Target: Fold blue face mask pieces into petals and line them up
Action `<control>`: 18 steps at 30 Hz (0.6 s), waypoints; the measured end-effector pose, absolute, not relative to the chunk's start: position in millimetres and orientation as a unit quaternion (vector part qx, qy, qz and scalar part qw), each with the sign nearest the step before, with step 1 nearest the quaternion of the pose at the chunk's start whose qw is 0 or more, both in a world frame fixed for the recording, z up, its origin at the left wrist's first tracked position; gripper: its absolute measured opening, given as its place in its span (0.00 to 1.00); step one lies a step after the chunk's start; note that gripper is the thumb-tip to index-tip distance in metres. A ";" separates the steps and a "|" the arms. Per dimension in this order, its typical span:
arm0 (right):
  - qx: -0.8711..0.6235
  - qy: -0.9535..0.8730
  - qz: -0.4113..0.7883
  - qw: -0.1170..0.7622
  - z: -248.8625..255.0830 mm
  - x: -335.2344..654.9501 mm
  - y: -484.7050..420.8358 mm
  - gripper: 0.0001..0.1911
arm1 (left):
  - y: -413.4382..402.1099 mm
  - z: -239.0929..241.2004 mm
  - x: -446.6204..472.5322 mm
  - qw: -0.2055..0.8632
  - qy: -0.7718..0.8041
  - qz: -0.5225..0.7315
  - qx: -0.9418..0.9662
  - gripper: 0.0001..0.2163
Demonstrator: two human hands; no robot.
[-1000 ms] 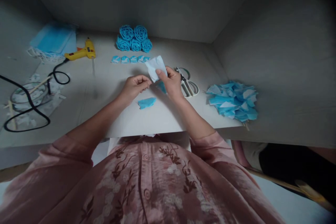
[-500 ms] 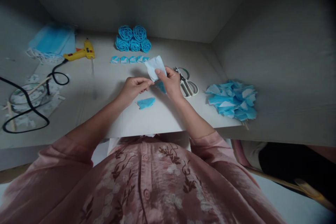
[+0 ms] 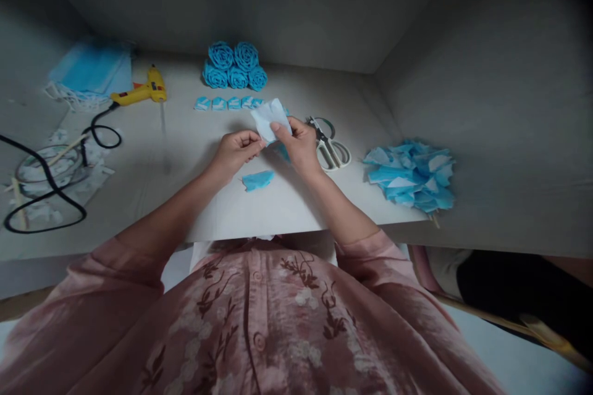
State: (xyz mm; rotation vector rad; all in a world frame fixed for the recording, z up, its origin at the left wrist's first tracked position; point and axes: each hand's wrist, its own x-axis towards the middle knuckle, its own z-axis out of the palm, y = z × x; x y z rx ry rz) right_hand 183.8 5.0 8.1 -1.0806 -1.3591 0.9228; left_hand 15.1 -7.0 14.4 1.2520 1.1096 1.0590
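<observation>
A pale, whitish piece of fabric [image 3: 269,118] is held up between my two hands over the table. My right hand [image 3: 299,143] grips its right side, with the thumb pressed flat on its face. At its lower left corner, my left hand [image 3: 238,151] pinches the edge between thumb and fingertips. A small blue fabric scrap [image 3: 258,181] lies on the table just below the hands. Another bit of blue shows beneath my right hand, partly hidden. Scissors with white handles [image 3: 331,151] rest right beside my right hand.
Blue rolled fabric roses [image 3: 234,66] are stacked at the back, with a row of small folded blue pieces [image 3: 226,103] before them. Left are face masks [image 3: 95,71], a yellow glue gun [image 3: 146,91] and its black cord [image 3: 50,179]. A blue petalled bundle [image 3: 412,178] sits right.
The pale fabric has shifted slightly left and tilted over a little, with my right hand following. My left fingers have stayed pinched near its lower corner.
</observation>
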 end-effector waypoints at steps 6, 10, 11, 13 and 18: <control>-0.456 -0.575 0.402 0.547 10.3 185.0 6.1 0.33 | -5.8 15.7 13.5 0.554 0.465 0.447 0.526 0.07; -0.449 -0.530 0.463 0.551 9.1 183.8 7.9 0.32 | -4.9 14.6 12.8 0.554 0.462 0.451 0.525 0.06; -0.443 -0.509 0.488 0.553 8.0 183.4 8.7 0.31 | -4.7 14.4 12.8 0.555 0.459 0.452 0.526 0.06; -0.428 -0.467 0.538 0.556 5.1 182.7 10.4 0.30 | -4.5 14.3 13.1 0.559 0.456 0.453 0.524 0.05; -0.406 -0.408 0.609 0.546 0.0 182.6 13.6 0.29 | -5.9 16.6 14.2 0.556 0.456 0.454 0.526 0.07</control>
